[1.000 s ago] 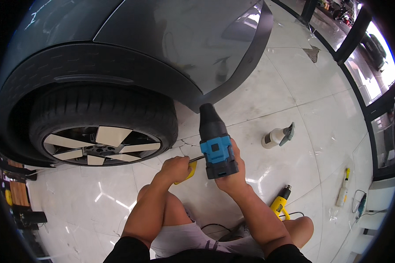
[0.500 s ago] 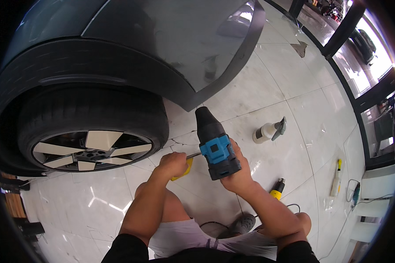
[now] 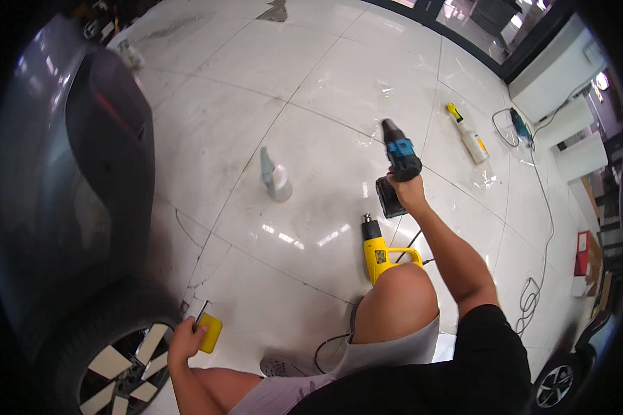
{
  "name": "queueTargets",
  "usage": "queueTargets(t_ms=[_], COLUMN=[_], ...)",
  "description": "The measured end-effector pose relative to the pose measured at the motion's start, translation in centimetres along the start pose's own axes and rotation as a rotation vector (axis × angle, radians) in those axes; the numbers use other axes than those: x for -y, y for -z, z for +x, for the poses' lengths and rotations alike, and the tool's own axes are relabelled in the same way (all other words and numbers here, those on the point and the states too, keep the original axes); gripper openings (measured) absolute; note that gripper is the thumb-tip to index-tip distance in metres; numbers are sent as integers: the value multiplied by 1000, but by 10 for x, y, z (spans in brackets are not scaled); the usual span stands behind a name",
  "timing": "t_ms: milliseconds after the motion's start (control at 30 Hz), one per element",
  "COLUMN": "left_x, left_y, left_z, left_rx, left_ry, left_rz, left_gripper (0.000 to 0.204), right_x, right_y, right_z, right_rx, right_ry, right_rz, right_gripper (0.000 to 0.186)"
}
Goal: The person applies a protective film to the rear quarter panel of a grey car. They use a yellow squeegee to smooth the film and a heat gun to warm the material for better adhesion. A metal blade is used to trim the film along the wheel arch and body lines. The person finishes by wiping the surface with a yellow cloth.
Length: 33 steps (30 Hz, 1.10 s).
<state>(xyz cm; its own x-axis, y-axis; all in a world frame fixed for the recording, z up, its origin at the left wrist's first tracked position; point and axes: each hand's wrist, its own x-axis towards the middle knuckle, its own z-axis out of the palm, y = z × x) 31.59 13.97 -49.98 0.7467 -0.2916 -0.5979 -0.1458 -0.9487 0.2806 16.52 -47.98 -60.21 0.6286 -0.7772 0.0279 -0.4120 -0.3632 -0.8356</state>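
The right hand point(image 3: 410, 194) holds a cordless drill point(image 3: 397, 166) by its grip, out over the floor point(image 3: 325, 90), with the arm stretched forward. The drill is black with a blue body, its nose points up and away from the person, and the battery block sits just below the hand. The fingers are wrapped tight around the grip.

The left hand point(image 3: 185, 340) is low on the left side, near the wheel point(image 3: 118, 373) of a grey car point(image 3: 62, 194). It holds a yellow scraper point(image 3: 210, 332) together with a thin dark bit point(image 3: 201, 312) that sticks up above the fingers. The fingers are closed on the scraper's edge; the exact hold on the bit I cannot tell.

A yellow heat gun point(image 3: 379, 252) lies on the floor just beside the person's bent knee point(image 3: 396, 297), a little below the drill. Its black cable runs down next to the knee. A grey spray bottle point(image 3: 275, 178) lies on the floor to the left of the drill, well apart from both hands. Farther right, another bottle point(image 3: 468, 133) with a yellow cap lies on the tiles, and a long cable point(image 3: 543, 235) curves along the floor on the right side.
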Motion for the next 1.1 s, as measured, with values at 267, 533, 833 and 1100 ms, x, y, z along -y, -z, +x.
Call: queueTargets(t_ms=[267,533,833,1100], left_x=[-33,-38,-55,-45], left_y=[-3,-8,-28,-36], left_z=[26,45,63,64], left_rx=[-23,15,85,81], left_ry=[31,-60,-231,-230], left_rz=[133,213,200,159], left_gripper=[33,37,34,35], right_x=[-100,-180,-163,-155], right_y=[-10,-1,18,26], right_z=[3,-155,-201,-236], right_rx=[-489,21,507,597], right_ry=[-258,-172,287,110], right_rz=[263,-334,-1039,-889], right_gripper=[41,76,65,49])
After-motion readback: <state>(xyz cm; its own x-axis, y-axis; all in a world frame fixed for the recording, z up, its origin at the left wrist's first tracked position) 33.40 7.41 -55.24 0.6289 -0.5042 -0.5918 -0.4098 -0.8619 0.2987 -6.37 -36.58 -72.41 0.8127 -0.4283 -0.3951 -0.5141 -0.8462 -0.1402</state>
